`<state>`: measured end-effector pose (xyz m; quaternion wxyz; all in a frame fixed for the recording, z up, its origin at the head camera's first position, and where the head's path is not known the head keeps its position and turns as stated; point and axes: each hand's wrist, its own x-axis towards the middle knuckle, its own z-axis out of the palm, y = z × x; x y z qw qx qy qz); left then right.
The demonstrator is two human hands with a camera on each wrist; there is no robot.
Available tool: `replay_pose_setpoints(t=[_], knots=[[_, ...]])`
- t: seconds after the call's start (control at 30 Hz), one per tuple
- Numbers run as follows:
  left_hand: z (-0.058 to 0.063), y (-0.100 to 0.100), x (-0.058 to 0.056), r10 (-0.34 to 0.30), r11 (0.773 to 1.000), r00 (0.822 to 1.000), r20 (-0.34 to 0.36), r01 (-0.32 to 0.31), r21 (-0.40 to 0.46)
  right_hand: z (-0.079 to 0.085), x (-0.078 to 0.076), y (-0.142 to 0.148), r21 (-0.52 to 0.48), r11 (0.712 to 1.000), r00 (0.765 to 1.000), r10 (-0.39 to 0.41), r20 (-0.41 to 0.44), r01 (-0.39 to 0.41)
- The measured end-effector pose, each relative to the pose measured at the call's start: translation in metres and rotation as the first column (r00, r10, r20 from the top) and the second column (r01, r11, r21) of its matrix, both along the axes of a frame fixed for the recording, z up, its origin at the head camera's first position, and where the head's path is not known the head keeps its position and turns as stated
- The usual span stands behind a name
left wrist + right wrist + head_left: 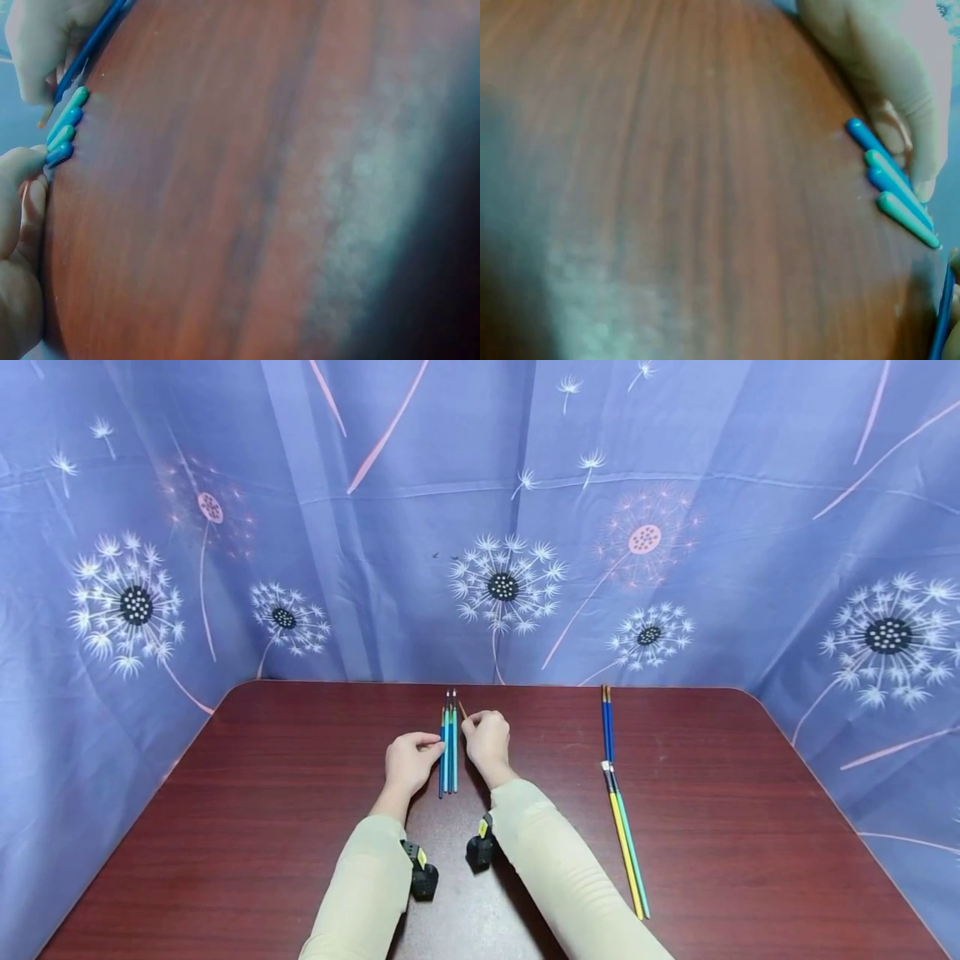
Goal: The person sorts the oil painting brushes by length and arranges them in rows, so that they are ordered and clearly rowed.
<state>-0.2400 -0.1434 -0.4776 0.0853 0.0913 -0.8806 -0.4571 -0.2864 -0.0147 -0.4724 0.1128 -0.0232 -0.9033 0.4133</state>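
Observation:
Four slim paintbrushes stand out as a close row of blue and mint-green handles, bristles toward the far edge; the right-hand mint-green paintbrush (455,760) and outer left blue paintbrush (441,777) bound it. My left hand (408,766) has its thumb and finger on that left blue one, pinching it at mid-handle. Just right of the row, my right hand (487,743) grips another blue paintbrush (91,41) with an orange-brown tip. In the right wrist view the rounded handle ends (885,199) show side by side; the left fingers hide parts of the handles.
Over on the right lie two blue paintbrushes (607,727) at the far edge. Nearer, a yellow paintbrush (626,852) and a mint-green paintbrush (634,860) lie side by side. A patterned blue curtain (405,568) hangs behind the dark red wooden table (262,827).

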Motion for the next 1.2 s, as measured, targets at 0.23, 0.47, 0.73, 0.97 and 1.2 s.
replay_pose_setpoints(t=[0.23,0.47,0.73,0.97,1.2], knots=[[0.0,-0.001,0.0,-0.01,1.0,1.0,-0.019,0.01,-0.002,0.005,-0.001,0.003,-0.09,0.996,1.0,-0.01,0.027,0.012],[-0.003,-0.001,-0.001,-0.01,1.0,1.0,-0.025,0.01,0.002,0.013,0.002,0.013,-0.144,0.988,0.999,-0.042,0.028,0.046],[-0.006,-0.001,0.0,-0.011,1.0,1.0,-0.029,0.011,-0.003,0.02,0.003,0.032,-0.228,0.972,0.997,-0.05,0.054,0.061],[-0.002,0.0,0.003,-0.015,1.0,1.0,-0.014,0.015,-0.001,0.026,0.005,0.046,-0.321,0.946,0.998,-0.035,0.052,0.05],[0.0,0.0,0.004,-0.019,1.0,1.0,-0.018,0.019,-0.015,0.031,0.008,0.059,-0.382,0.924,0.999,-0.009,0.049,0.027]])
